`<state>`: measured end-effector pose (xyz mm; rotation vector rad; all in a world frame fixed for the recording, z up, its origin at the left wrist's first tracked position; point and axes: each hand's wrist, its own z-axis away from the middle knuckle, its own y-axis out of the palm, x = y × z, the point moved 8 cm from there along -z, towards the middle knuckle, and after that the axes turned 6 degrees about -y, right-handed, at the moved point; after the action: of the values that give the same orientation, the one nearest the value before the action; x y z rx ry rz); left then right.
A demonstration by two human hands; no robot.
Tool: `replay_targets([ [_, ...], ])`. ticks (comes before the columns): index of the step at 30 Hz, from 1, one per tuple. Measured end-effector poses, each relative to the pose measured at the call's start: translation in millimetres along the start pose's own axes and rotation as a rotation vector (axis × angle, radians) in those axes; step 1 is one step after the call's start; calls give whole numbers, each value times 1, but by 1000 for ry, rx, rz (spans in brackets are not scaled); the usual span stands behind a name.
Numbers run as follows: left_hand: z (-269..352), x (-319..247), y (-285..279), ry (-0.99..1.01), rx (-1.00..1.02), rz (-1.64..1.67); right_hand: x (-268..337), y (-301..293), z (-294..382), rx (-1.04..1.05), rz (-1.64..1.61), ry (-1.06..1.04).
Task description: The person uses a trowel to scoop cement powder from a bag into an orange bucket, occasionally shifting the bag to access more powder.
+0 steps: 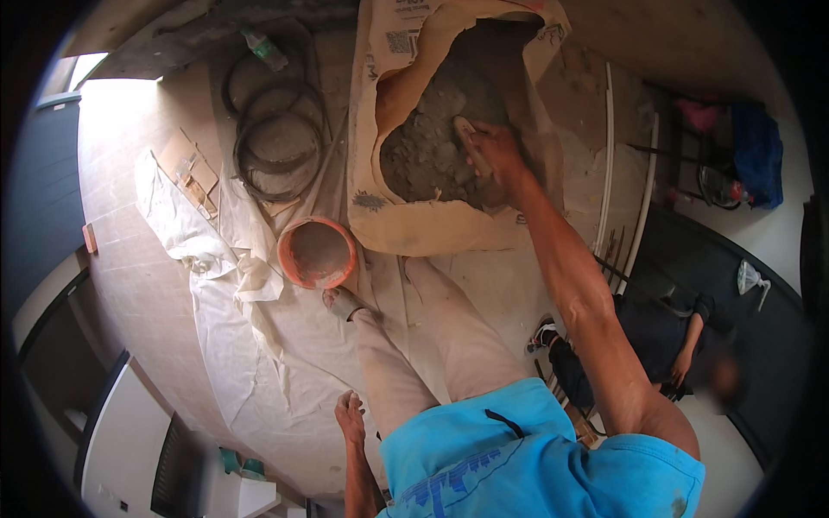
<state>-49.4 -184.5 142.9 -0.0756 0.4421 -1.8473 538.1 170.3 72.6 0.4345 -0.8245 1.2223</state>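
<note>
My right hand [493,155] grips the wooden handle [473,146] of a tool inside a torn-open paper sack [414,226]. The tool's working end is hidden in or behind the grey cement-like powder [427,149], which looks lumpy. My left hand [350,414] hangs beside my left leg, its fingers partly curled, with nothing seen in it. An orange-rimmed bucket [352,254] stands near my left foot, just left of the sack, and has greyish material inside.
Cream sheeting [259,330] covers part of the floor. Coiled black tubing [243,155] and a green plastic bottle [265,50] lie beyond the bucket. White pipes [607,155] stand right of the sack. Another person [647,343] sits at the right.
</note>
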Motion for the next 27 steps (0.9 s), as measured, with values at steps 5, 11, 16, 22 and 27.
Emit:
replay_targets([
  [5,-2,-13,1,-1,-9,33,-2,-3,0,10,-64,21],
  [11,-10,-5,-3,-11,-18,53,-6,-4,31,21,-190,10],
  [16,-13,-8,5,-13,-15,80,-3,-8,57,-17,-224,51],
  [22,-13,-25,16,48,-2,58,-2,-20,83,-32,-252,29],
  [27,-17,-36,20,116,-14,68,6,-27,110,-22,-229,27],
])
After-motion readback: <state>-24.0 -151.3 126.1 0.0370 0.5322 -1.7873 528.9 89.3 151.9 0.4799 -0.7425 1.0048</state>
